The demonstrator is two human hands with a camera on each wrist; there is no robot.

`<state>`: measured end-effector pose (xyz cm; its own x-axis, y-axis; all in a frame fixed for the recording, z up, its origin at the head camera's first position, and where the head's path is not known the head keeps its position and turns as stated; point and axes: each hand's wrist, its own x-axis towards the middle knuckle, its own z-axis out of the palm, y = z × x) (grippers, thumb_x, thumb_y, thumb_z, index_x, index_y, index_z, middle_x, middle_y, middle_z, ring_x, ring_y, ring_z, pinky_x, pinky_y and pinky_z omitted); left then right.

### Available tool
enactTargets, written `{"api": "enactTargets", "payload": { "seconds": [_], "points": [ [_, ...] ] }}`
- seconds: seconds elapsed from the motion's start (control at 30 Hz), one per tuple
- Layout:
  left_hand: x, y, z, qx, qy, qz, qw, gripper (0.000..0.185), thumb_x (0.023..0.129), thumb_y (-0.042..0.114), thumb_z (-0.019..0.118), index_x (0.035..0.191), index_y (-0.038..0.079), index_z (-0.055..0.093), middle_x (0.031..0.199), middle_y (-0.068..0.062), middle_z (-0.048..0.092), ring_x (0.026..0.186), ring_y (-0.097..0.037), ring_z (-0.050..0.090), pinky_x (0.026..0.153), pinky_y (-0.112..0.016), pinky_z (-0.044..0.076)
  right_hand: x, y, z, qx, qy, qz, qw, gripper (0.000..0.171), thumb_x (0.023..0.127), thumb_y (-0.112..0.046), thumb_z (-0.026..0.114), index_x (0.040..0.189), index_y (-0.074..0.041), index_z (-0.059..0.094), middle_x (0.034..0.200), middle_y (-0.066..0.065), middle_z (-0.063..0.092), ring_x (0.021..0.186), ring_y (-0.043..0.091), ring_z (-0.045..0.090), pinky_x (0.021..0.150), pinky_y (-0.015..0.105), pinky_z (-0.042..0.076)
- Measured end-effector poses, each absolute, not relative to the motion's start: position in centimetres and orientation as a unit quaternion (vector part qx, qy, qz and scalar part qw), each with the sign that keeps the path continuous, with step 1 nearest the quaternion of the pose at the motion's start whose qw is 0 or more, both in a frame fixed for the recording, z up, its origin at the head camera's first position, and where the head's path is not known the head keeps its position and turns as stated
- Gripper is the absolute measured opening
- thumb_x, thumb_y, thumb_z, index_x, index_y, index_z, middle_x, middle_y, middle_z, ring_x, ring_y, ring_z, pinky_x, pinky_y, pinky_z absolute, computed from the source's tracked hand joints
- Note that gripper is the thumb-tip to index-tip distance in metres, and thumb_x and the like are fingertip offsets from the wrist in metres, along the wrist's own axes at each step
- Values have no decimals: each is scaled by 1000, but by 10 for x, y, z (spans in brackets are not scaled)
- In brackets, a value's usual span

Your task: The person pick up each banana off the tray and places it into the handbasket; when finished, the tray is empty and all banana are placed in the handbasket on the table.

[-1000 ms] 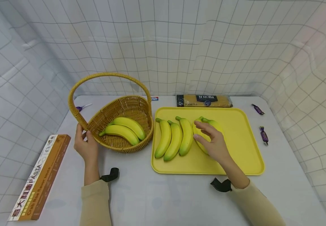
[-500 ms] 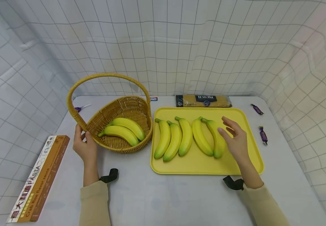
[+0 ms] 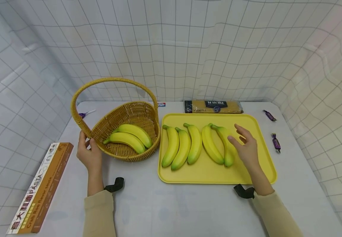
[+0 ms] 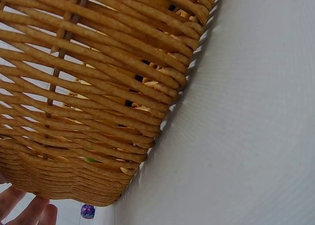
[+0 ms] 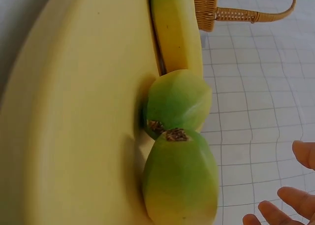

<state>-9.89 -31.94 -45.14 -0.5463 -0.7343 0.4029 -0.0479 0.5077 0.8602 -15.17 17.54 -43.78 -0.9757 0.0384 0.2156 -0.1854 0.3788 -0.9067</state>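
Right hand (image 3: 246, 148) is held open, fingers (image 3: 240, 130) spread, gripping nothing, beside the rightmost banana (image 3: 226, 144) on the tray (image 3: 257, 131). Banana judged light, firm, smooth; best gripped mid-body. Left hand (image 3: 88, 152) holds the basket (image 3: 130, 115) rim.

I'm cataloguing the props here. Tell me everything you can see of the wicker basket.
The wicker basket is woven of tan, golden-brown cane, oval, with one tall arched handle. It stands upright on the white table, left of the yellow tray, close to its edge. Two bananas lie inside. The left hand holds it where the handle meets the rim.
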Motion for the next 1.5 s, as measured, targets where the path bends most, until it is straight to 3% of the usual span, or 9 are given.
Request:
{"api": "enactTargets", "payload": {
  "seconds": [0.3,0.67,1.5],
  "points": [
    [-98,-318,-451,260,-772,-420,400,42,94,4,47,130,22,57,122,-1,61,98,-22,61,72,-20,46,-156,178,-448,17,-844,535,41,69,86,-29,68,145,-10,37,145,13,35,129,35,34,104,51,27],
    [-98,-317,-450,262,-770,-421,402,43,94,3,48,131,22,57,121,-2,61,97,-21,60,70,-17,44,-163,183,-463,-4,-840,541,-33,86,87,-28,67,152,-13,12,149,21,25,131,41,29,105,51,26],
    [-99,-319,-451,257,-775,-418,399,43,95,7,47,132,27,55,121,0,61,98,-20,60,77,-24,50,-167,182,-479,-16,-866,498,-44,82,87,-32,66,150,-8,19,144,21,33,124,37,37,102,48,31]
  ]
}}
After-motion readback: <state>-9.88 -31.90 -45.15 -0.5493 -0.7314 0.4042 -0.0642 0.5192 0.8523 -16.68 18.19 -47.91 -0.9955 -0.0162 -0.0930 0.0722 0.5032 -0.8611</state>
